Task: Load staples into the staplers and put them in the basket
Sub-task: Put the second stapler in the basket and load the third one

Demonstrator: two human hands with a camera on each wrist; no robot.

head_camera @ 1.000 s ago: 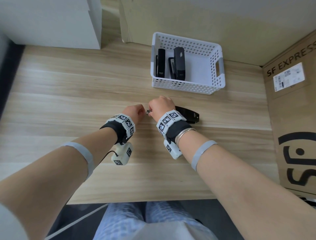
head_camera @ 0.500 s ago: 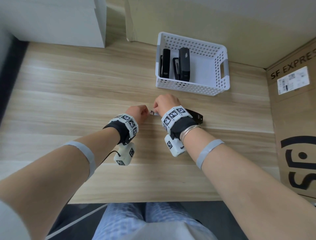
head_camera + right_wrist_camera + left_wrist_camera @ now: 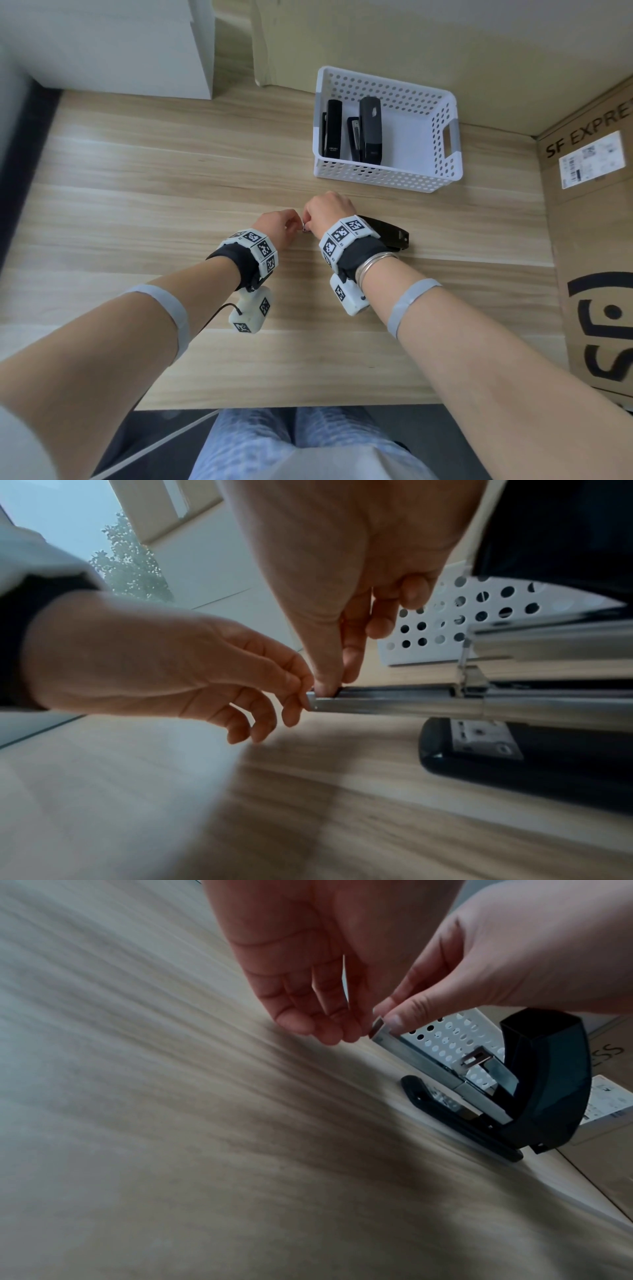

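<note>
Stapler: black stapler (image 3: 548, 1085) lies open on the table (image 3: 137, 205), its metal rail (image 3: 411, 703) sticking out toward both hands.
Right hand: right hand (image 3: 330, 210) pinches the rail's tip, thumb on top.
Left hand: left hand (image 3: 277, 226) fingertips curl against the rail's end.
Head view: white basket (image 3: 387, 178) beyond, two black staplers (image 3: 370, 130) inside; rail mostly hidden.
Wrist views: lid raised, rail clear.
Side: cardboard box (image 3: 589, 240).
</note>
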